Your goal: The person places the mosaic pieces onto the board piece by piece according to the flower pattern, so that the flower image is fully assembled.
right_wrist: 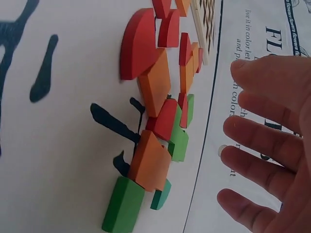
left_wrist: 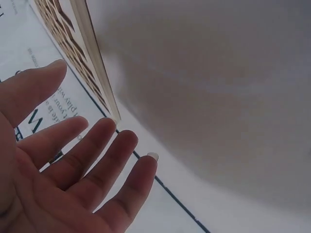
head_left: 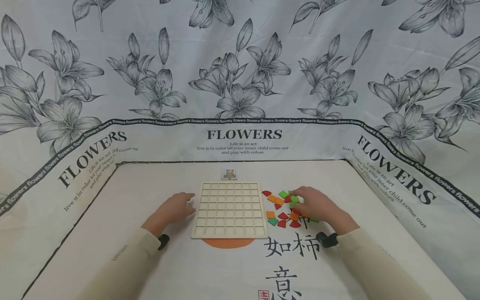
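Note:
A pale wooden grid board (head_left: 230, 210) lies flat on the table, its square cells bare. My left hand (head_left: 174, 210) is beside the board's left edge, fingertips right at the rim; the left wrist view has its fingers spread loosely, holding nothing. Over a scatter of coloured pieces to the right of the board hovers my right hand (head_left: 315, 204), covering some of them. Seen from the right wrist, its fingers are extended with nothing between them. Among the pieces are a red quarter-round (right_wrist: 141, 46), an orange square (right_wrist: 150, 162) and a green block (right_wrist: 124, 206).
A small card with a coloured pattern (head_left: 229, 173) lies just behind the board. The tablecloth has an orange printed shape (head_left: 228, 243) and black brush characters (head_left: 292, 246). Flower-printed fabric (head_left: 243, 141) walls in the back and sides.

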Demonstrator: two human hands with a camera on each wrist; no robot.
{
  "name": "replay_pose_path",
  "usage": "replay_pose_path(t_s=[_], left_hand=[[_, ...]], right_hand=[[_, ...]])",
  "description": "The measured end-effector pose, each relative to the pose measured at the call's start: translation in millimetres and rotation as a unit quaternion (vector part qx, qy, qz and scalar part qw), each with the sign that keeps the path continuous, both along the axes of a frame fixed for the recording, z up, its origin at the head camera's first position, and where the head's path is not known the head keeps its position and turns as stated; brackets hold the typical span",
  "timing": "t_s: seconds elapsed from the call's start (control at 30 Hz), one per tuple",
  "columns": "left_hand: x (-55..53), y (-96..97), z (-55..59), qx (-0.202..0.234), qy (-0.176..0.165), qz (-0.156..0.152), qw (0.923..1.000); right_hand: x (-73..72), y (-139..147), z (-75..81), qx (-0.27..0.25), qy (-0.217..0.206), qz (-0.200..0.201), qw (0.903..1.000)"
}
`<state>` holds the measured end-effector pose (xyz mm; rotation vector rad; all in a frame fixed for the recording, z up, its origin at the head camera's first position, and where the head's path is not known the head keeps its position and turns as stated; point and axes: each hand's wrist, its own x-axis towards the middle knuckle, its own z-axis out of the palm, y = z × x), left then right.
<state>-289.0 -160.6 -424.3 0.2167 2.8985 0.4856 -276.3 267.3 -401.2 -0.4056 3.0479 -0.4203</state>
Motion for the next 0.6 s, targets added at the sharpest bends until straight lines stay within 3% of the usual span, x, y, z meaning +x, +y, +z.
replay_pose_path(t_s=[0.1,0.27,0.6], left_hand=[[-1.7,4.0,-4.1,0.017,-0.012,-0.002,0.9998],[-2.1,9.7,-8.3,0.030,-0.008,-0.032,0.9990],[3.4,12.1,-11.7,-0.009,-0.012,-0.064,0.9979]], right_hand=[[1.4,-3.4,-4.7,-0.011,-0.019,0.005,0.9998],[2.8,-8.4,-11.3,-0.004,-0.039,0.014,0.9992],[5.3,-20.5,-13.6,0.000,-0.057,0.038,0.9977]])
